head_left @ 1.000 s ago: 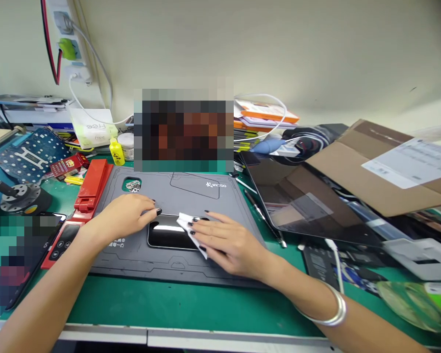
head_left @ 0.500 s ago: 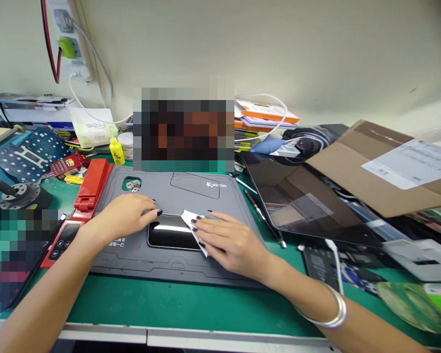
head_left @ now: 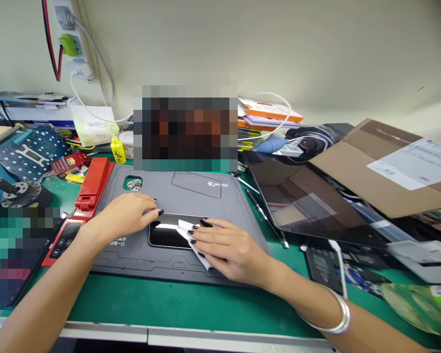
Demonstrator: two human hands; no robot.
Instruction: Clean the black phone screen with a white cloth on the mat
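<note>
cloth wiping is the step in hand: right hand (head_left: 228,247) presses white cloth (head_left: 188,239) on glossy black phone (head_left: 167,231), which lies on grey wictoo mat (head_left: 191,193). left hand (head_left: 127,214) rests just beside it, fingertips near the phone's edge (the hands stay apart, nothing clamped). i judge the uncovered glass calls for more wiping. compared with the earlier view, cloth sits lower and flatter.
</note>
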